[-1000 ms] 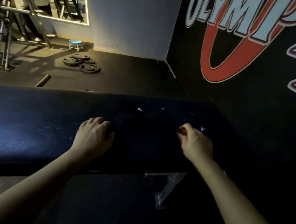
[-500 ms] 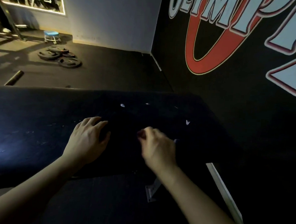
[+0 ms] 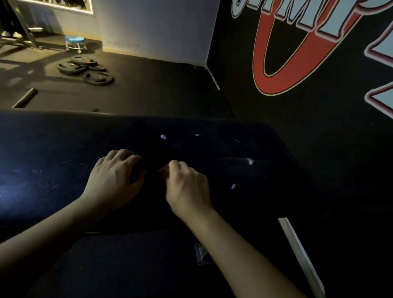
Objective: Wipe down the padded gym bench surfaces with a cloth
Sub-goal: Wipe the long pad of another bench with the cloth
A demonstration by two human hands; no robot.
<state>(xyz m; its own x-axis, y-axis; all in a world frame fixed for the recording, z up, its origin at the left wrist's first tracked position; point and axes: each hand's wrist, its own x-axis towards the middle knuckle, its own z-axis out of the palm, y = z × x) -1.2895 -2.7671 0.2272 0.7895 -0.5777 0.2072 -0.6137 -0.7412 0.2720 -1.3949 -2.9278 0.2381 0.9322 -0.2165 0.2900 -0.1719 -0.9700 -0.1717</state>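
Readying the dark cloth (image 3: 154, 163) on the bench pad (image 3: 43, 150), apparently: left hand (image 3: 112, 178) presses it flat, right hand (image 3: 186, 187) pinches its edge; next, sweep over the white flecks (image 3: 163, 137).

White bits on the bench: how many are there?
4 show clearly on the bench pad: one white bit beyond the left hand, another right of it, one near the pad's right end, one beside the right hand. Darkness may hide more.

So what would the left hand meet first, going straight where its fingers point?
Likely the small white mark on the bench pad beyond the left hand; anything darker nearer is unclear.
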